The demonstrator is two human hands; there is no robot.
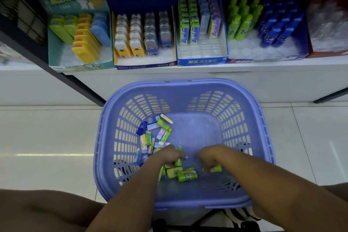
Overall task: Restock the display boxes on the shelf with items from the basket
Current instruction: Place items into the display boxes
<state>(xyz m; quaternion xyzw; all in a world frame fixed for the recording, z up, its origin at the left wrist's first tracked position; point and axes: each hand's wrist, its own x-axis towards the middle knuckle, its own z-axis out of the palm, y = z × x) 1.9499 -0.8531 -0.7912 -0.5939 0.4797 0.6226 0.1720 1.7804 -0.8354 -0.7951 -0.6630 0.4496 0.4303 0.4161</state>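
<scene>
Head | basket [105,118]: lilac, slotted | left hand [169,156]: grips green bottle [178,161] | right hand [209,158]: closed on green item [216,168]

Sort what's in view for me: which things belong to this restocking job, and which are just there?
Job:
purple slotted plastic basket
small green bottle-shaped items and flat packets in it
display box of green and blue bottles
kada display box
left hand, right hand, both gripping green bottles

Just there:
teal box of yellow cases
Gaspard et Lisa box
red box
</scene>
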